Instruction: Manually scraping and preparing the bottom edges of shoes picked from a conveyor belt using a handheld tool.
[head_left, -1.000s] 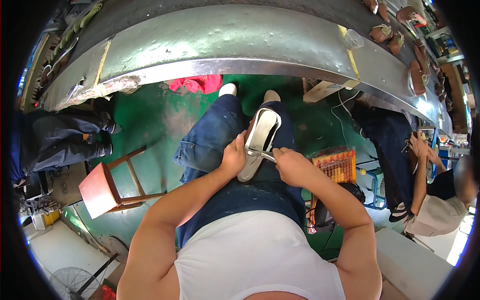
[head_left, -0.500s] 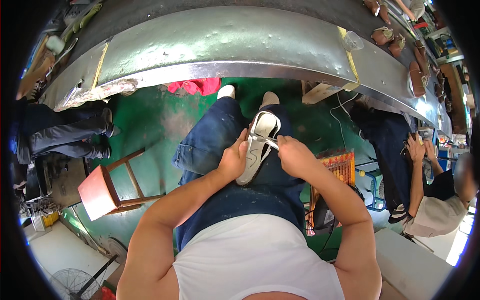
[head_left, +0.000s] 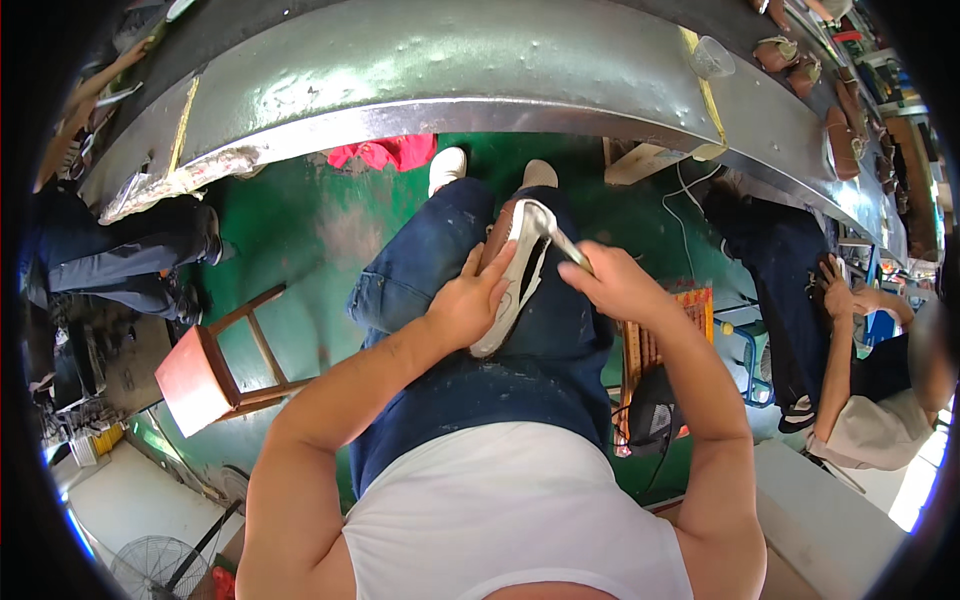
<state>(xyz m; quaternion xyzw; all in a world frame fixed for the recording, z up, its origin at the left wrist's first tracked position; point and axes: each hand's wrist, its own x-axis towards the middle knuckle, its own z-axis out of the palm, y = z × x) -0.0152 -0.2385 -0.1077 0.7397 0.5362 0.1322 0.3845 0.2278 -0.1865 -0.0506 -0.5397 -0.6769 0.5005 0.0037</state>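
Observation:
A shoe (head_left: 516,284) lies bottom up across my lap, its toe pointing away from me. The underside is whitish with a drawn mark, and brown upper shows along its left side near the toe. My left hand (head_left: 470,305) grips the shoe from its left, fingers laid over the edge. In my right hand (head_left: 612,280) is a hammer-like metal tool (head_left: 566,244), its head at the toe end of the shoe. My fingers are closed round its handle; whether the head touches the shoe I cannot tell.
A long metal-topped bench (head_left: 430,75) spans the front, with brown shoes (head_left: 842,145) and a clear cup (head_left: 711,58) on it. A tipped wooden stool (head_left: 205,380) is at left, a black bag (head_left: 655,410) at right. Co-workers sit on both sides; a fan (head_left: 155,568) stands lower left.
The tool has moved from the middle of the shoe to its toe end. My left hand has spread further over the shoe's edge, and brown upper now shows at the toe.

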